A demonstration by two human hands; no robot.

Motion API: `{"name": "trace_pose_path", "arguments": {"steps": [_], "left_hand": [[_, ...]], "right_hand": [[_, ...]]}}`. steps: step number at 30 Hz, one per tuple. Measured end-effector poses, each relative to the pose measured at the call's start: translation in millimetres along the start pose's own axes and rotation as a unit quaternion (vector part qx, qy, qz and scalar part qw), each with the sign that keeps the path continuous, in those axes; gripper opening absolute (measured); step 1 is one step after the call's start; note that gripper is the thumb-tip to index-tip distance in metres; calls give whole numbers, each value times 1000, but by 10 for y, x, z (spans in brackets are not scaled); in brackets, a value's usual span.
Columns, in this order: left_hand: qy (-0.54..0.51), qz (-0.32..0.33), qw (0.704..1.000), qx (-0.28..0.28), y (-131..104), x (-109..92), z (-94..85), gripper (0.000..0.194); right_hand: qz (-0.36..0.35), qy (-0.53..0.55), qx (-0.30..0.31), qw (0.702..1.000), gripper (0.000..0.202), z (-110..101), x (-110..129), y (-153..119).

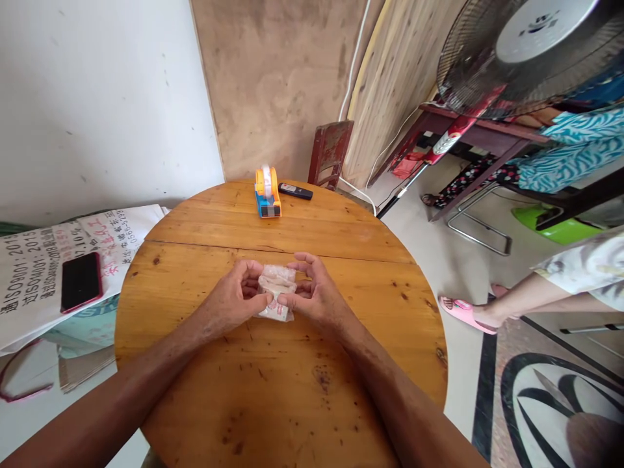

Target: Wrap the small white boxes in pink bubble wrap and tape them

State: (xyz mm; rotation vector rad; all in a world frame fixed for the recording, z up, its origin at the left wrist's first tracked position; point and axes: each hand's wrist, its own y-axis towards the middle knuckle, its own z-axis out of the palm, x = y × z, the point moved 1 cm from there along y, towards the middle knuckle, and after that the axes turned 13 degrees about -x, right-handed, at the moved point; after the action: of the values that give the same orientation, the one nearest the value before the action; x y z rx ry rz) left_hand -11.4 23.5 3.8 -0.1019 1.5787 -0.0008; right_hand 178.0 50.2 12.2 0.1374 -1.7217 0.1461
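Observation:
A small white packet in clear plastic wrap (277, 279) is held just over the middle of the round wooden table (283, 383). Faint reddish print shows low on it; what is inside I cannot make out. My left hand (242, 291) grips its left side, thumb pressed on the front. From the right, my right hand (316, 289) holds the other side, its thumb close to the left one and its upper fingers lifted a little. Beyond the hands stands an orange and blue tape dispenser (267, 194), with a black remote control (295, 191) lying beside it.
Left of the table, a black phone (80, 281) rests on printed white sacks (29, 260). A wooden chair (331, 153) stands behind the table. At right are a standing fan (546, 39), a desk (487, 123) and two people, one wearing pink sandals (467, 314).

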Motion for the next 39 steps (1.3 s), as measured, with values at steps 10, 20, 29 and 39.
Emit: {"name": "trace_pose_path", "arguments": {"steps": [10, 20, 29, 39], "left_hand": [[38, -25, 998, 36, -4, -45, -36, 41], [20, -27, 998, 50, -36, -24, -20, 39], [-57, -7, 996, 64, -9, 12, 13, 75], [-66, -7, 994, 81, 3, 56, -21, 81]], "right_hand": [[-67, -53, 39, 996, 34, -31, -19, 34], [-165, -143, 86, 972, 30, -35, -18, 20], [-191, -145, 73, 968, 28, 31, -43, -13], [-74, -58, 68, 993, 84, -46, -40, 56]]}}
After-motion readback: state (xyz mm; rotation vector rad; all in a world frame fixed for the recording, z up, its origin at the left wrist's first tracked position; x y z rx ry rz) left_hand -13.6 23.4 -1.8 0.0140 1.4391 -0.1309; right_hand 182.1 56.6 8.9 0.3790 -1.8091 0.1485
